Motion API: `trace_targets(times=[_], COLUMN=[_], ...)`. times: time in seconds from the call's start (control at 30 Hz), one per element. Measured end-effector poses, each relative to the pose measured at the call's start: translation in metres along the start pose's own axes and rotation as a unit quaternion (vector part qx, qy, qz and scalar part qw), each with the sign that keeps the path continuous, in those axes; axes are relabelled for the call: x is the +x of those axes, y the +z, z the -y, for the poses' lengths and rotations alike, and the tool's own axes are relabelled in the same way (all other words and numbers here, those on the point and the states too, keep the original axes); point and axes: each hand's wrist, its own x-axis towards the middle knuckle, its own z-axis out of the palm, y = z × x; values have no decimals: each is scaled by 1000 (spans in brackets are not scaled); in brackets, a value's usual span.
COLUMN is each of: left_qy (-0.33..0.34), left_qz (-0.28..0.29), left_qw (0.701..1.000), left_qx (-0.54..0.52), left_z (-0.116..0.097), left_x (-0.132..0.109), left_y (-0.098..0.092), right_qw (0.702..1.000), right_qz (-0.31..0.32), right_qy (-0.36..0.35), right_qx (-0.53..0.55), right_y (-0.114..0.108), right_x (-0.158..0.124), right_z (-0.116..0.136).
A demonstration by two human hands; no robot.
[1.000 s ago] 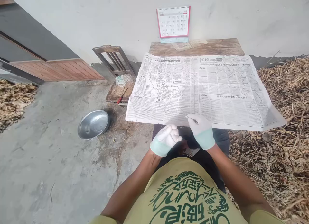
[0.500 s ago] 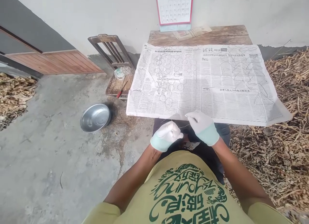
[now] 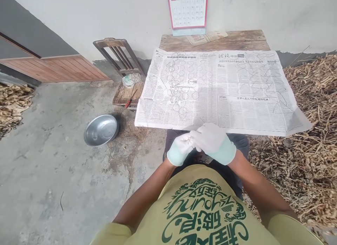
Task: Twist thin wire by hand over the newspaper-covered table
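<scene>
Strand (image 3: 189,139), one fine dark thread or wire too thin to name surely, shows at the fingertips of my left hand (image 3: 180,149), just off the near edge of the wooden table (image 3: 244,36) and above my lap. My left hand is closed, thumb and fingers pinched together on it. My right hand (image 3: 212,141) is curled shut too and pressed against the left one's fingertips, but its back hides what it grips. Both hands wear knit gloves, two in all, white with pale green cuffs. One printed newspaper (image 3: 237,97) lies spread flat as a wide double page over most of the table, its near edge overhanging; many thin rings and angular lines lie over the print, too faint to count. One folded paper (image 3: 206,37) lies at the far edge, below one red-framed wall calendar (image 3: 187,9). Off the table's left edge stands one slatted wooden chair (image 3: 118,57) holding one crumpled clear bag (image 3: 130,79) and one red-handled tool (image 3: 129,102). One round, shiny metal bowl (image 3: 100,129) sits on the cracked concrete. Two heaps of dry husks (image 3: 302,150) flank me, one on each side.
</scene>
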Motion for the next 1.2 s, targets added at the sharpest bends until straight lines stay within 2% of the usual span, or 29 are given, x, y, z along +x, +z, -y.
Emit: trace_targets(times=[0.13,0.2,0.3,0.37,0.43,0.5,0.57,0.67,0.73,0.87,0.97,1.0,1.07,1.13,1.2], left_qy=[1,2,23,30,23,19,20,24,21,-7,-14,-15,-20,-20,-16], left_qz=[-18,-23,-26,-24,-12,4,19,37,47,20,3,4,14,29,40], left_qw=[997,995,993,991,991,992,993,993,993,1000,998,997,996,995,995], left_qx=[70,92,117,127,128,124,117,113,111,16,-66,-79,-90,-90,-87], left_z=[0,1,1,0,-3,-7,-10,-10,-6,0,-2,-3,-5,-5,-3], left_x=[-4,-6,-7,-9,-11,-14,-17,-21,-22,-21,-18,-17,-14,-12,-9], left_y=[-4,-5,-3,1,7,12,14,13,10,7,5,4,0,-4,-8], right_qw=[990,988,993,998,992,965,926,872,861,887,915,921,938,951,956], right_qz=[43,35,-5,-44,-81,-105,-111,-105,-87,-50,-121,-157,-185,-165,-106], right_qy=[-79,-87,-77,-15,95,207,288,361,373,338,324,311,259,221,225], right_qx=[-108,-124,-92,-43,31,122,217,313,336,310,208,173,140,139,155], right_y=[2,1,0,0,0,-1,-4,-9,-12,-17,-15,-14,-8,-2,3], right_x=[-6,-8,-10,-12,-13,-13,-10,-4,-1,-10,-24,-27,-31,-31,-30], right_z=[-4,-5,-2,3,10,17,21,24,24,24,15,10,-1,-10,-14])
